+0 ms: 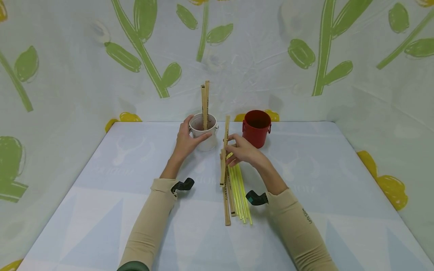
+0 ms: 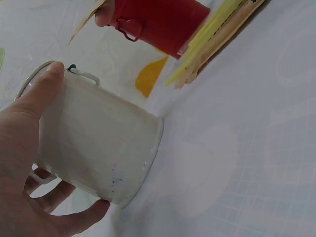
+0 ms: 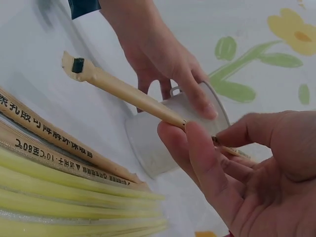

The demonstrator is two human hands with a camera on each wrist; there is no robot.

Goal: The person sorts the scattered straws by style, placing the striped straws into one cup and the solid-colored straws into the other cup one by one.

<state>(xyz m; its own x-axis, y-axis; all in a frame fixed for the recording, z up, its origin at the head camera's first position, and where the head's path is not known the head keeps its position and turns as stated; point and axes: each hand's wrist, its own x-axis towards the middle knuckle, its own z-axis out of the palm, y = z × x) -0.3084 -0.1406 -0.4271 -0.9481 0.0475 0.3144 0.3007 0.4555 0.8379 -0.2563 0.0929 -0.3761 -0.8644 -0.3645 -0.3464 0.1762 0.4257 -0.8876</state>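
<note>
My left hand holds the small white bucket, its thumb near the rim and fingers round the side. Two straws in brown paper wrappers stand upright in that bucket. With thumb and fingertips, my right hand pinches another brown paper-wrapped straw, raised over the pile. Below it on the table lie more brown-wrapped straws, printed with dark characters, beside several yellow straws. In the left wrist view the white bucket shows its side and small handle lugs.
A red bucket stands at the back of the table, right of the white one. The table has a pale blue-white cover. Behind it hangs a cloth wall with printed green leaves.
</note>
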